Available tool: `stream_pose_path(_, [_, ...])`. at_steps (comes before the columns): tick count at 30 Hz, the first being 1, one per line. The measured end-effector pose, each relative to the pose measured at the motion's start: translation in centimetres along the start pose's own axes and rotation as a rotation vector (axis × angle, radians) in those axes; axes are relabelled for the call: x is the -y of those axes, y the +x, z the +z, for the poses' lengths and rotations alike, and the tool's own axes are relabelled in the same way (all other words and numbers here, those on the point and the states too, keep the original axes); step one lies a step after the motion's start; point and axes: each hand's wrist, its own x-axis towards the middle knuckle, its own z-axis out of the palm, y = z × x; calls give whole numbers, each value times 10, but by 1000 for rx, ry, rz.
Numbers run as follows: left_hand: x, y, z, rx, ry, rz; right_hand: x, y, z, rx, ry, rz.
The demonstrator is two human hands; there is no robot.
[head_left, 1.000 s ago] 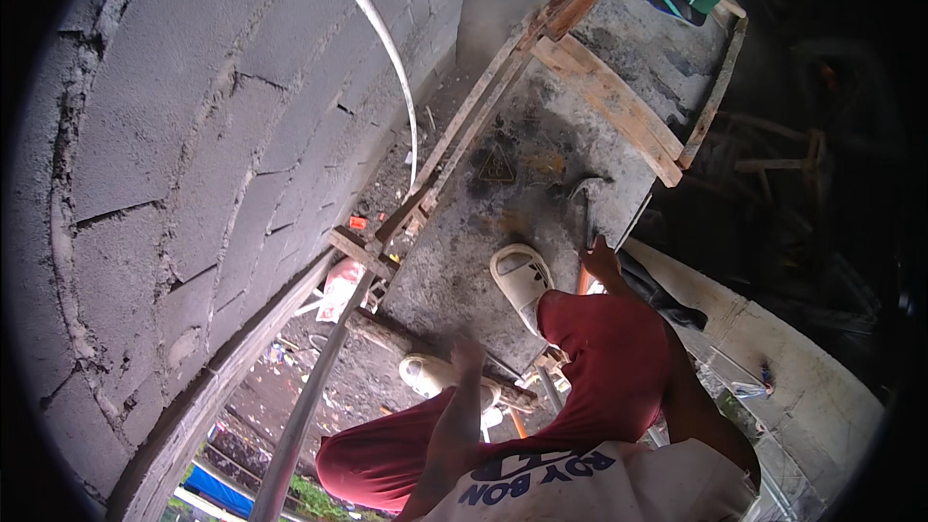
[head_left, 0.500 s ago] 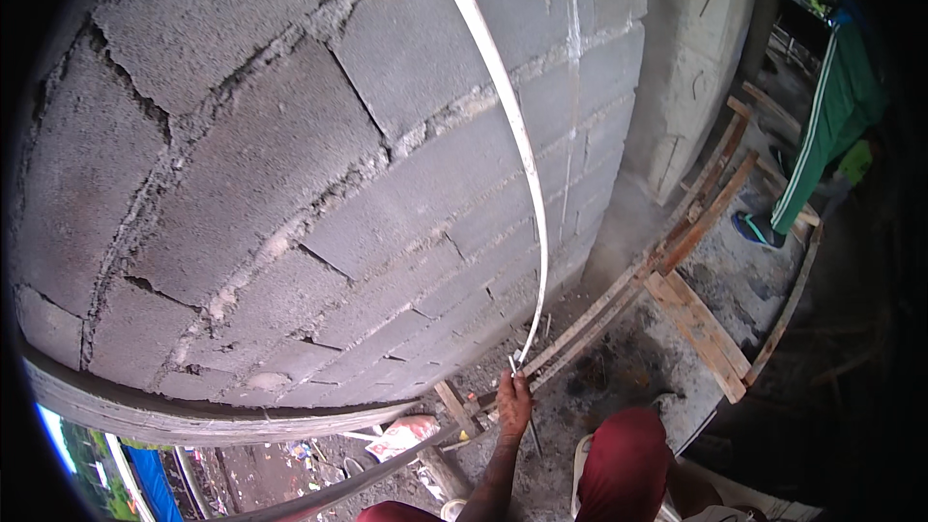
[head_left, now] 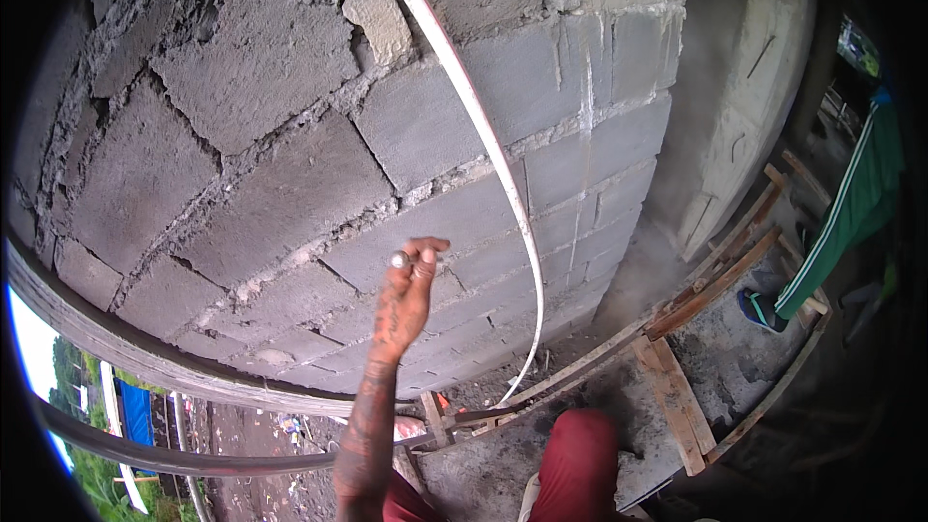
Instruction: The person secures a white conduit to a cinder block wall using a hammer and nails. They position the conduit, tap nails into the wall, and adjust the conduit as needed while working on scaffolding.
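My left hand (head_left: 408, 302) is raised in front of a grey concrete block wall (head_left: 280, 150), its fingers closed. A metal rod (head_left: 399, 259) is in its grip, showing mostly as a small round shiny end beside the fingers; the rest is hidden by the hand. To the right of the hand, a long white flexible pipe (head_left: 483, 116) curves down the wall face to the ground. The hand is apart from the pipe. Rough mortar joints run between the blocks, with gaps in several of them. My right hand does not show.
Wooden planks (head_left: 674, 396) and a long timber rail (head_left: 580, 367) lie along the foot of the wall. At far right stands a person in green trousers (head_left: 846, 208). A dark curved bar (head_left: 203, 464) crosses the lower left, above littered ground. A concrete column (head_left: 749, 126) rises beyond the wall.
My left hand has risen up and left from the lower end of the white pipe, with the rod still in it. The view has shifted as well.
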Motion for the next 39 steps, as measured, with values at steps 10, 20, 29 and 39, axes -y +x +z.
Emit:
stream_pose_path(10, [-109, 61, -35, -152, 214, 885, -12, -20, -7, -1, 69, 9])
stream_pose_path(20, [-103, 100, -25, -47, 690, 1259, -38, -66, 27, -67, 199, 39])
stream_pose_path(29, [-120, 109, -35, -11, 649, 1369, -70, -113, 60, -260, 788, 42])
stream_pose_path(39, [-120, 119, -34, 136, 462, 1375, 29, -293, -141, -740, 1163, -571])
